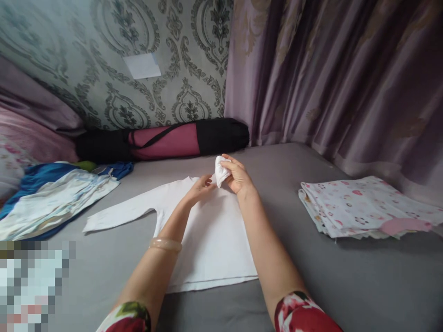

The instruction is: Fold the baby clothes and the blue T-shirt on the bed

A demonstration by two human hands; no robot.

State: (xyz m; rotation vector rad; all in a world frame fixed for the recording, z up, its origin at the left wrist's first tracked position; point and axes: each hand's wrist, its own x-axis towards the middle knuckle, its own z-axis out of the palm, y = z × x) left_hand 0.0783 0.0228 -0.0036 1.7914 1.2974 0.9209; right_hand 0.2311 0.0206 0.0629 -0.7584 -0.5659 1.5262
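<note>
white long-sleeved cotton shirt (211, 240): lying flat, long axis running toward the wearer; right hand (237, 177) pinching its folded sleeve end (220, 171), left hand (200, 188) pressing spread just beside.

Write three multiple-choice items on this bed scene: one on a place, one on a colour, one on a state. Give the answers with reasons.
1. Where does the folded patterned stack lie?
A. to the right of the white shirt
B. on the shirt
C. against the wallpaper

2. What colour is the middle of the long bag by the wall?
A. yellow
B. maroon
C. green

3. How does the white shirt's left sleeve lie?
A. tucked under
B. rolled up
C. spread out flat

Answers: 1 A, the stack sits apart at the right on the grey sheet. 2 B, maroon shows between black ends. 3 C, it stretches leftward, while the right hand pinches white cloth and the left hand rests on the shirt.
</note>
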